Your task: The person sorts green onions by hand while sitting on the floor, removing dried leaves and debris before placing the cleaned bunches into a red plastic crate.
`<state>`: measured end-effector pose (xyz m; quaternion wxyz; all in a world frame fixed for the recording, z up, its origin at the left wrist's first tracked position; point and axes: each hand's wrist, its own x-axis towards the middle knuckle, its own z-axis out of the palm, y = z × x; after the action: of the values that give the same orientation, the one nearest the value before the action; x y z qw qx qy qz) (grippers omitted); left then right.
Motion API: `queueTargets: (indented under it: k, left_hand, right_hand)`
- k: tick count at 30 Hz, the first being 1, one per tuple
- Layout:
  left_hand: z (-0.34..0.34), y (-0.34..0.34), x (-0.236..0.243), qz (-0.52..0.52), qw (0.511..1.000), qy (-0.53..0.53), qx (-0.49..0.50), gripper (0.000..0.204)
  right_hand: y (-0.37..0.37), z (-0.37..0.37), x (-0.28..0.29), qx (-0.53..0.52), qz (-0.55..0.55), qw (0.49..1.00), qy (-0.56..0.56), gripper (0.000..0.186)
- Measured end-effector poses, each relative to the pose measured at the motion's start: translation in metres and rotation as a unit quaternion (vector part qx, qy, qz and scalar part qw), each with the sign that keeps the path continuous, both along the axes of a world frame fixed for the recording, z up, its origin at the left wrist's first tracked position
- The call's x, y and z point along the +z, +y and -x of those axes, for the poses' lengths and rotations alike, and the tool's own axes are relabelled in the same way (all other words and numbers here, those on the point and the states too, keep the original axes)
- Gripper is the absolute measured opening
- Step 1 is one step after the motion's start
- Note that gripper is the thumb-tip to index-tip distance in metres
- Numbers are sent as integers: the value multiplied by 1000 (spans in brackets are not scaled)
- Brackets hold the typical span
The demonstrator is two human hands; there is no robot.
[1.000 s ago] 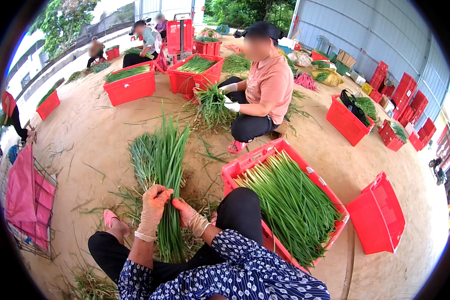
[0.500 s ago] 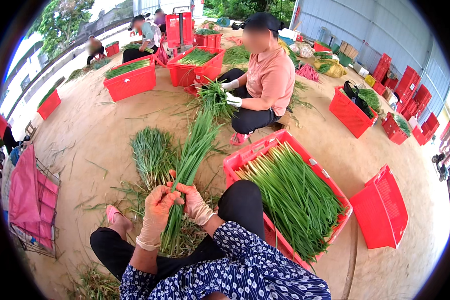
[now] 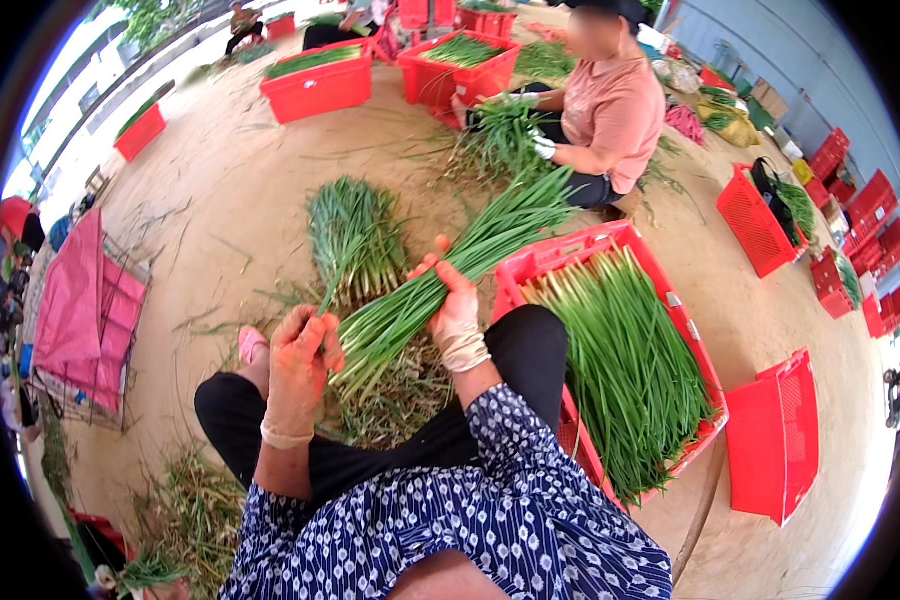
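Nearest, your blue patterned sleeves point(image 3: 450, 520) fill the lower edge, with your black-trousered legs crossed on the sandy floor point(image 3: 210, 210). Your left hand point(image 3: 300, 345), in a stained orange glove, is curled shut at the root end of a bundle of green onions point(image 3: 440, 285), fingers pressed together; whether it pinches a single stalk or the bundle's edge, you cannot tell. Your right hand point(image 3: 457, 305), in a pale glove, wraps around the middle of the same bundle, fingers closed over the stalks. The bundle lies tilted, roots low by your left knee, leaf tips pointing up and to the right, over the corner of a red crate point(image 3: 610, 245).

That crate sits just beside your right leg and is packed with green onions laid lengthwise. Trimmings point(image 3: 390, 400) lie under the bundle in front of your legs. An empty red crate point(image 3: 775, 435) stands on its side further right. A loose pile of green onions point(image 3: 355, 235) lies on the floor just beyond your hands. A pink cloth point(image 3: 80, 300) hangs at far left.

Further off, a person in a pink shirt point(image 3: 615, 110) sits handling another bunch. More red crates point(image 3: 315, 85) stand behind.
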<state>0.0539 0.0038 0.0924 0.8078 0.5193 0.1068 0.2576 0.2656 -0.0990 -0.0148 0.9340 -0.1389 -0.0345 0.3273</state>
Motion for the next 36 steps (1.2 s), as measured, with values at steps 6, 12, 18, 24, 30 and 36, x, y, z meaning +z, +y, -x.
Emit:
queueTargets:
  k: [6,12,18,24,30,36]
  left_hand:
    - [10,10,-18,68,997,-17,10,15]
    - [25,28,-31,71,996,-50,-4,16]
    - [21,23,-29,-112,992,6,54,28]
    - [19,15,-21,-236,969,67,36,63]
    - [28,-26,17,-342,934,72,-81,77]
    - [26,-52,33,-621,768,121,-101,37]
  right_hand:
    - [-10,-16,5,-60,-60,996,3,44]
    - [-15,-24,8,-91,-67,994,-4,42]
    - [-16,-25,9,-128,-43,991,2,41]
    - [-16,-25,3,-156,-17,986,59,34]
    - [-11,-29,-9,-150,-28,985,75,27]
    - [-12,-28,-14,-130,-52,987,74,23]
